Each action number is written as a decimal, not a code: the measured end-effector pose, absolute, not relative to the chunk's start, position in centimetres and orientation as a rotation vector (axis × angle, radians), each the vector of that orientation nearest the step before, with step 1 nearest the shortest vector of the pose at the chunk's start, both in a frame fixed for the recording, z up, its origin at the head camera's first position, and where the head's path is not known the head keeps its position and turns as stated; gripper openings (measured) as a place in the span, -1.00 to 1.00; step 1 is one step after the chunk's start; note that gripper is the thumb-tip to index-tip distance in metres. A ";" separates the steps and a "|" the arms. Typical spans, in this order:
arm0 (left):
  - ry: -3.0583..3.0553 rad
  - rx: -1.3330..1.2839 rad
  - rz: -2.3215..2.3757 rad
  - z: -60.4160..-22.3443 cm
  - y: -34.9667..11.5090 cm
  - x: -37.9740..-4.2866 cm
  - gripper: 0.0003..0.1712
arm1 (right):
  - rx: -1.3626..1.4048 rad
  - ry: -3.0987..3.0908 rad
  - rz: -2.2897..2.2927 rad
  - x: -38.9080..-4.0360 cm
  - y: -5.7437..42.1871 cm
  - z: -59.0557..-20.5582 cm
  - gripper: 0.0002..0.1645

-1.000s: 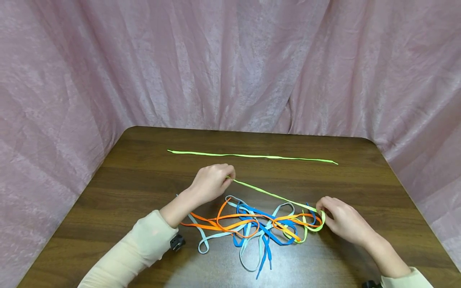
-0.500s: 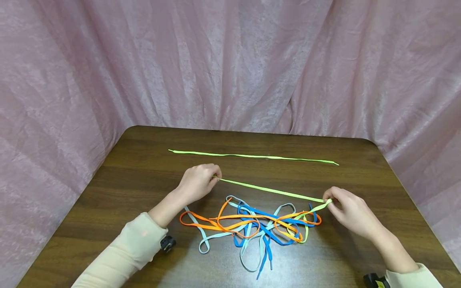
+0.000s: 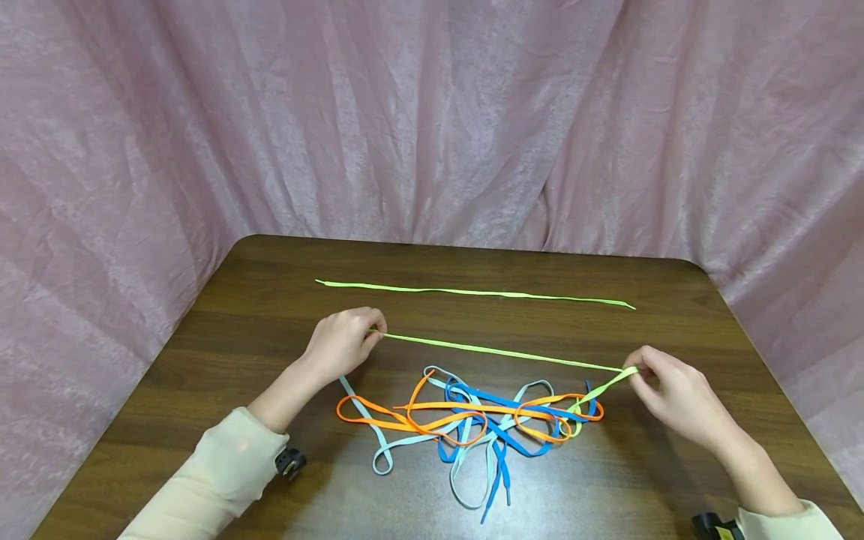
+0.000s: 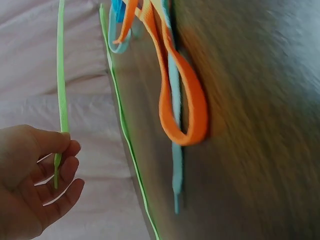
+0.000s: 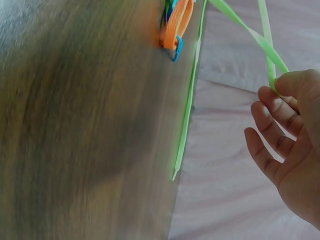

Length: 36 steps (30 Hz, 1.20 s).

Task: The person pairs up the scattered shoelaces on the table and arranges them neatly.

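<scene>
A neon yellow-green shoelace (image 3: 499, 351) is stretched between both hands above the table. My left hand (image 3: 343, 341) pinches it close to one tip, and that tip (image 4: 56, 172) pokes out below the thumb in the left wrist view. With thumb and index finger my right hand (image 3: 671, 390) pinches the same lace farther along, where it folds back. From there its remaining length slants down into a tangle of orange (image 3: 418, 424), blue (image 3: 502, 431) and pale blue (image 3: 385, 450) shoelaces. In the right wrist view the right hand (image 5: 295, 135) has its other fingers loosely bent.
A second yellow-green shoelace (image 3: 472, 292) lies nearly straight across the far part of the brown wooden table (image 3: 202, 360). Pink curtains (image 3: 432, 120) hang behind the table's far edge.
My left hand has moved left and my right hand slightly right and away from me, drawing the yellow-green lace longer and straighter. More of it has come out of the tangle.
</scene>
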<state>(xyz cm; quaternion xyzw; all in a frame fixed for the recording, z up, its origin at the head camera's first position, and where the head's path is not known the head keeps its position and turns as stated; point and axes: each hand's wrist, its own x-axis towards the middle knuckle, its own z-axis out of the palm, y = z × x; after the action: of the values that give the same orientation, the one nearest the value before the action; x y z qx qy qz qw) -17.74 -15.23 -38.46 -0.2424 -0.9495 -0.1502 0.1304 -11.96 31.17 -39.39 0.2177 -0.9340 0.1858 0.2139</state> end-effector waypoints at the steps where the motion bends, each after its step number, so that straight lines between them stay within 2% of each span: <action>1: -2.761 -0.698 -0.432 -38.5 -15.5 -17.7 -0.91 | 0.604 -2.587 0.514 -12.0 31.3 -39.3 -0.64; 31: -2.873 -0.296 -0.466 -40.3 -25.4 -19.1 -0.94 | 0.504 -2.583 0.556 -12.8 34.9 -39.2 -0.71; 36: -2.866 -0.249 -0.456 -40.3 -26.6 -19.2 -0.97 | 0.505 -2.538 0.573 -13.2 35.4 -39.6 -0.67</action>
<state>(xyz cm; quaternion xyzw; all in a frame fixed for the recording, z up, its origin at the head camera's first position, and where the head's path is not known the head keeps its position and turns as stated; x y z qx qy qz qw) -19.22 -26.62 -40.34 -0.0849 -0.9776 -0.1555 0.1140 -13.24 35.39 -39.61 0.1848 -0.9289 0.2096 0.2429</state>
